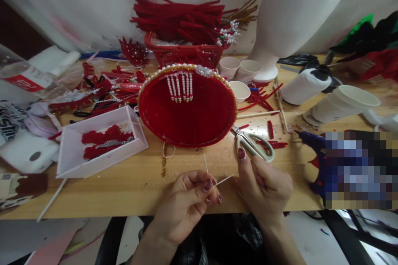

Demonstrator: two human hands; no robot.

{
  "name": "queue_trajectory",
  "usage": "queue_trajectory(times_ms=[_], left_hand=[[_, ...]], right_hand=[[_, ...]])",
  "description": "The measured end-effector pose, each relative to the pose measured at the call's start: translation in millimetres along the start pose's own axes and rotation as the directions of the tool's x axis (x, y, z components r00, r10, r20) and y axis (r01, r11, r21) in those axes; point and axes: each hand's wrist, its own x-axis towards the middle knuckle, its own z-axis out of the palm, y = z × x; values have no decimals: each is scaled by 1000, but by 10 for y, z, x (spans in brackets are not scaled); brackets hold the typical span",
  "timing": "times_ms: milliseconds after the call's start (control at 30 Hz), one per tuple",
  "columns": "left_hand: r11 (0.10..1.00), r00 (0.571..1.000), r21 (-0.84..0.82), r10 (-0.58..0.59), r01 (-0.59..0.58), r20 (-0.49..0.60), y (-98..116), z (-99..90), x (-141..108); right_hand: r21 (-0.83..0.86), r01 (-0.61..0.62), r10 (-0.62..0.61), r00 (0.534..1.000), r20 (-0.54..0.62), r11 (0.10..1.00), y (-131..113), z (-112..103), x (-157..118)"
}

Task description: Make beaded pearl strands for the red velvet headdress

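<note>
My left hand pinches a thin white string between thumb and fingertips near the table's front edge. One short end sticks up above the fingers, and the other stretches right toward my right hand. That hand is closed around the string, thumb raised; the grip itself is partly hidden. Just beyond stands a round red headpiece, edged with white pearls and gold trim, with several short pearl strands hanging inside its upper rim. Scissors with pale green handles lie behind my right hand.
A white tray with red pieces stands left. At the back are a red basket of red fuzzy stems and a white mannequin form. Paper cups, a thread spool and a blue glue gun are to the right.
</note>
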Motion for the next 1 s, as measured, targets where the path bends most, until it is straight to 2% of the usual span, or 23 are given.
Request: queue_trajectory(times_ms=[200,300,467,667,767,833,867,967,1000], left_hand=[[1000,1000,-21,9,-8,19,-49,70,13],[1000,999,-8,-3,4,52,-62,81,-7],[999,995,33,5,-8,103,-56,109,-38],[996,995,92,-21,13,95,-65,113,-48],[994,984,103,-36,18,176,-74,83,-55],[995,973,102,-37,14,230,-75,65,-63],[995,971,99,-27,3,239,-75,59,-68],[994,976,107,-17,-7,215,-72,56,-76],[994,978,106,-24,2,209,-72,57,-75]], right_hand=[[18,16,-17,998,60,1000,-14,-28,21],[-6,-18,18,999,36,1000,-14,-54,31],[-6,12,-12,998,64,1000,-35,-94,56],[-23,16,-14,998,65,1000,-76,-149,87],[-17,6,-6,1000,14,1000,-106,-148,96],[1,77,-77,996,49,997,-114,-136,105],[7,104,-105,994,33,995,-112,-127,110],[-2,49,-49,997,-54,999,-95,-97,124],[-2,79,-79,995,-56,997,-90,-88,127]])
